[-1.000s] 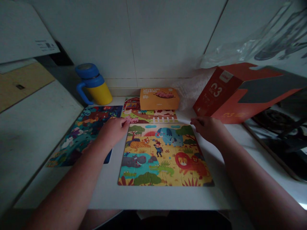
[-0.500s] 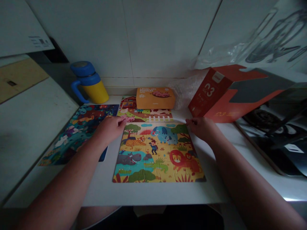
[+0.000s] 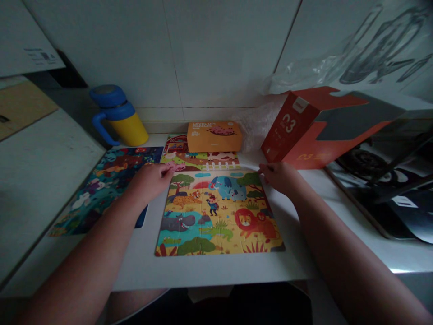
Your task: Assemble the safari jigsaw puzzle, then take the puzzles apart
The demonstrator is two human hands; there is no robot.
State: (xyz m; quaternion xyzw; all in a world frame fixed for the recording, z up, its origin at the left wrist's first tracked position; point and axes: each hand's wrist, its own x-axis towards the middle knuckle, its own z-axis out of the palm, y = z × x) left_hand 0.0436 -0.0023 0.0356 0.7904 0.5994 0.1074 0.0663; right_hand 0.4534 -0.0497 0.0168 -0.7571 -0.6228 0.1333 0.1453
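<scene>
A finished animal jigsaw puzzle [image 3: 219, 212] with an elephant, lion and hippo lies flat on the white counter [image 3: 203, 271]. My left hand [image 3: 150, 180] rests at its upper left corner, fingers curled and pinching the edge. My right hand [image 3: 279, 176] pinches the upper right corner in the same way. Behind it lies a farm puzzle [image 3: 199, 160], partly under a small orange box [image 3: 214, 136]. A dark blue puzzle [image 3: 104, 187] lies to the left.
A yellow cup with a blue lid and handle [image 3: 118, 117] stands at the back left. A large red box [image 3: 324, 126] lies tilted at the right, beside crumpled clear plastic [image 3: 253, 126]. A dark stovetop [image 3: 389, 189] fills the far right. White tiled wall behind.
Both hands stay at the puzzle's top corners. The view has drifted, so everything sits a little further left and higher in the picture.
</scene>
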